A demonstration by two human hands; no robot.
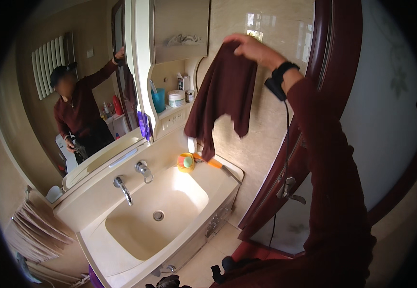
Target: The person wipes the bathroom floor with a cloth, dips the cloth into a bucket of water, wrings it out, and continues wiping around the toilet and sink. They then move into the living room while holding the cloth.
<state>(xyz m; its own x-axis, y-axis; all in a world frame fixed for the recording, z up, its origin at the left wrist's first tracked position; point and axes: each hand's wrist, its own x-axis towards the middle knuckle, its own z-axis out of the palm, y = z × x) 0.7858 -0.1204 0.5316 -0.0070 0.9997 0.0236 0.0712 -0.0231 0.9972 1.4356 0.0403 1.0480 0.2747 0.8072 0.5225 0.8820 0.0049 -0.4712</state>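
Observation:
My right hand (246, 48) is raised in front of the tiled wall, its fingers closed on the top of a dark maroon cloth (226, 86). The cloth hangs in folds, and its lowest tip reaches the right end of the washbasin counter, in front of an orange-handled tool (214, 163). A black strap with a device and cable (284, 77) sits on my right wrist. My left hand is out of direct view; its small reflection in the mirror (86, 90) is low, beside something dark grey. A dark grey item (167, 282) shows at the bottom edge.
The cream washbasin (158, 234) has a chrome spout (124, 190) and a handle (143, 171). A yellow soap dish (186, 162) stands behind it. Shelves hold a blue cup (159, 100) and a white jar (176, 98). A dark red-framed door (291, 194) is on the right; towels (35, 230) hang left.

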